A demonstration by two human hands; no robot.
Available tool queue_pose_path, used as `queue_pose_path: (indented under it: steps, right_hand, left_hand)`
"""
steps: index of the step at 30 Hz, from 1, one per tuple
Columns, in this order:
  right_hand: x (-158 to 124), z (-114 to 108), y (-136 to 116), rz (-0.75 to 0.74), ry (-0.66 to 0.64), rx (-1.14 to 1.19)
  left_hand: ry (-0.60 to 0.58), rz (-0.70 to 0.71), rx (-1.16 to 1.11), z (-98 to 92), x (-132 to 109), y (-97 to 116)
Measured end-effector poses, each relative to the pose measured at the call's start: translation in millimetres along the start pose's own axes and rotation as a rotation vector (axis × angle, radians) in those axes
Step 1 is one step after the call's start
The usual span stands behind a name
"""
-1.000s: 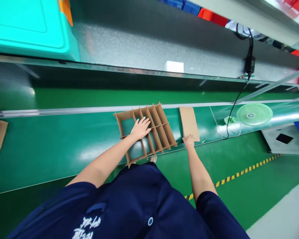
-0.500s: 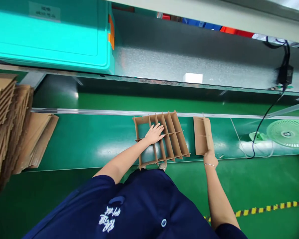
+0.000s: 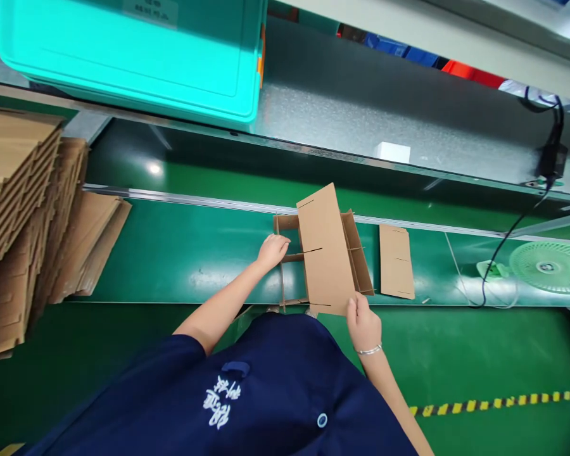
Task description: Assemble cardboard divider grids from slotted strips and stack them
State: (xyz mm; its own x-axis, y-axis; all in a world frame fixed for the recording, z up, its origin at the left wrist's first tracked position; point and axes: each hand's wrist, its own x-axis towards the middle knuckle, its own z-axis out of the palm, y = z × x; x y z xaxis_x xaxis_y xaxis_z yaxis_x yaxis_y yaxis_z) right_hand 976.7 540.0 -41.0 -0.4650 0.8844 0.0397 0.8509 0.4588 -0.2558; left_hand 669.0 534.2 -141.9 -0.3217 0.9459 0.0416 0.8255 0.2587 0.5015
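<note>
A slotted cardboard sheet (image 3: 327, 253) tilts above the cardboard divider grid (image 3: 360, 263) and hides its middle. My right hand (image 3: 365, 324) pinches the sheet by its lower right corner. At the grid's left side, my left hand (image 3: 272, 251) has its fingers curled over the outer cardboard strip, near the cross strip. The grid's open left cells and its narrow right cells show on either side of the sheet. Another slotted cardboard sheet (image 3: 396, 261) lies flat on the green bench, right of the grid.
Stacks of cardboard pieces (image 3: 26, 228) stand at the left. A turquoise lidded bin (image 3: 137, 69) and a small white box (image 3: 393, 152) sit on the metal shelf above. At the right are a green fan (image 3: 546, 267) and a black cable (image 3: 508, 221).
My right hand has lifted a cardboard sheet from the right and brought it left over the grid. From the grid's middle, my left hand has moved to its left edge.
</note>
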Motion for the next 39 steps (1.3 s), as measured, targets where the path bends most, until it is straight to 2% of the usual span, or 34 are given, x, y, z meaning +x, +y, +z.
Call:
queue_pose_path:
  steps: [3, 7, 13, 18, 23, 28, 32, 36, 39]
  right_hand:
    - [5.5, 15.1, -15.3, -0.095, 0.013, -0.126]
    - [5.9, 19.0, -27.1, -0.160, 0.015, -0.233]
    - [2.8, 12.6, -47.3, -0.100, -0.001, -0.313]
    - [3.2, 10.3, -52.0, -0.089, -0.025, -0.349]
    - [7.8, 6.9, -57.4, -0.097, -0.114, -0.420]
    - [16.6, 3.5, -79.4, -0.159, -0.245, -0.452]
    - [19.0, 19.0, -89.2, -0.202, -0.330, -0.461]
    - [13.5, 45.2, -83.7, -0.195, -0.442, -0.451]
    - [9.4, 55.4, -79.5, -0.168, -0.471, -0.426]
  left_hand:
    - [-0.036, 0.043, 0.020, 9.5, -7.7, -0.1]
    - [-0.059, 0.058, 0.023, 14.5, -8.1, 2.6]
    - [-0.052, 0.040, 0.023, 15.1, -10.2, 4.9]
    - [-0.064, 0.025, 0.055, 16.6, -11.4, 9.1]
    - [-0.071, 0.013, 0.085, 18.1, -9.8, 10.0]
    - [-0.069, 0.021, 0.107, 21.3, -9.6, 8.1]
    - [-0.051, 0.035, 0.119, 23.6, -8.3, 6.0]
    - [-0.021, 0.051, 0.126, 26.2, -9.1, 3.7]
    - [0.010, 0.064, 0.091, 22.5, -9.1, 5.7]
